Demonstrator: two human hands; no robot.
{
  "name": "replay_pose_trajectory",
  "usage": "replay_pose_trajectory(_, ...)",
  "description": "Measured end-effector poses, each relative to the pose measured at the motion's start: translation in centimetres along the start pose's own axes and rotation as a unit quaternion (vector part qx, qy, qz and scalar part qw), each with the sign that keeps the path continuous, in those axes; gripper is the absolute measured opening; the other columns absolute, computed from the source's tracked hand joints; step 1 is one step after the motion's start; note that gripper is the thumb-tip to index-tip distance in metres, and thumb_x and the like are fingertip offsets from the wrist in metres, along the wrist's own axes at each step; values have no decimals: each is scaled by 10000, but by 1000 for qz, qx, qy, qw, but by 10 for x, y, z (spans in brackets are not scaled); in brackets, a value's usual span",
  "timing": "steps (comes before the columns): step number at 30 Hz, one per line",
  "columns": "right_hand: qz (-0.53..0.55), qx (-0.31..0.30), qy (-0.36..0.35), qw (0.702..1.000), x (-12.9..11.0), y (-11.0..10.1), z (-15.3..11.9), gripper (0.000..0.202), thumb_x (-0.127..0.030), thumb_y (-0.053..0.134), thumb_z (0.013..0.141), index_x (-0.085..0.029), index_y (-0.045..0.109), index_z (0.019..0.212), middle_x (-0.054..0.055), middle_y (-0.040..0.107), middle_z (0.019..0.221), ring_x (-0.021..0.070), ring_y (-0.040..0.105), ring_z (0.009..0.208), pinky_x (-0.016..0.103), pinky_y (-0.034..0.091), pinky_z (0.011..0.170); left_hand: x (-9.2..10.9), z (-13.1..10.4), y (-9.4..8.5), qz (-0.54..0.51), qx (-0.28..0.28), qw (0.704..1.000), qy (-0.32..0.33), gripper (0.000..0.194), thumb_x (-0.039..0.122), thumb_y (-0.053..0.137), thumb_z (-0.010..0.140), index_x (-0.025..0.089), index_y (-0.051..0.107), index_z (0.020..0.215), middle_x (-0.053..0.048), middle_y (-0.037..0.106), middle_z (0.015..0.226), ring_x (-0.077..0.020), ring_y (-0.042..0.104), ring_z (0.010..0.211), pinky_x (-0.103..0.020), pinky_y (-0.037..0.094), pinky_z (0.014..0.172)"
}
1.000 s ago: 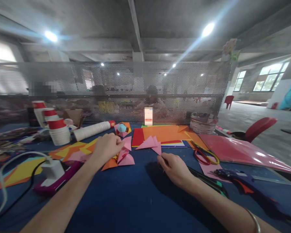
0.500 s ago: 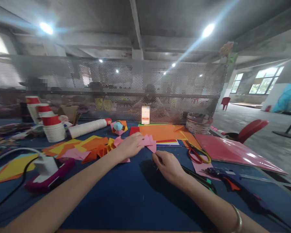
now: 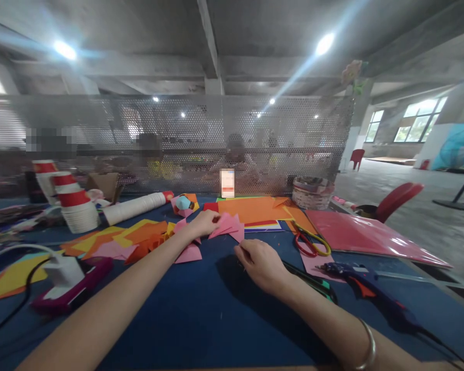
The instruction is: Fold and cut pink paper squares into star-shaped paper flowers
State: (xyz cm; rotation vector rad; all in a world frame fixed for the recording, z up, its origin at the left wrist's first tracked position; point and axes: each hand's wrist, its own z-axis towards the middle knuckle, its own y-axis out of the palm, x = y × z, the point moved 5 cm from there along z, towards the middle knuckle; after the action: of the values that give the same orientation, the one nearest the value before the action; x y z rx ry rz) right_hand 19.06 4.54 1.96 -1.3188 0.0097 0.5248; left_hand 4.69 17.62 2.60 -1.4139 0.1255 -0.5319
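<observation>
My left hand [image 3: 205, 222] reaches over the colored papers, its fingers closed at the left edge of a folded pink paper piece [image 3: 230, 225]; whether it grips the piece is hard to tell. Below and right of that piece, my right hand [image 3: 261, 260] hovers over the blue table with thumb and fingers pressed together; anything between them is too small to make out. More folded pink paper [image 3: 189, 254] lies under my left wrist. Orange folded pieces [image 3: 149, 246] sit left of it. Red and yellow scissors [image 3: 311, 242] rest on pink paper to the right.
A glue gun [image 3: 365, 281] lies at the right, near a glossy red packet [image 3: 363, 237]. At the left are a power strip [image 3: 71, 288], paper cups [image 3: 77, 206] and yellow sheets. A phone [image 3: 228, 184] and a basket [image 3: 313, 194] stand at the back.
My left hand has drawn back slightly to the left, uncovering more of the folded pink piece. The right hand keeps nearly the same pose; the whole view has shifted a little.
</observation>
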Motion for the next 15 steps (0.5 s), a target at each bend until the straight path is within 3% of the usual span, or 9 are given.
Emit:
replay_pose_trajectory(5,53,37,3,998,3,-5,0,254,-325,531,920,-165,566,1114,64,589,1112,179,599,934,384,505,804,3,-24,-20,-3,87,995,-52,310,318,551,901,160,533,1167,-83,566,1166,-212,593,984,-414,509,821)
replay_pose_trajectory(10,149,79,22,985,9,-13,3,236,-326,526,922,-166,577,1088,64,589,1112,182,589,956,395,491,829,17,-58,-28,-27,88,995,-41,292,329,550,899,148,557,1129,-66,588,1119,-206,608,932,-383,525,779)
replay_pose_trajectory(15,294,40,56,953,14,-4,6,295,-411,494,930,-137,599,963,20,624,889,139,610,761,322,510,698,33,-85,-24,-19,129,991,-20,265,332,537,908,146,566,1095,-62,606,1059,-179,616,877,-365,527,756)
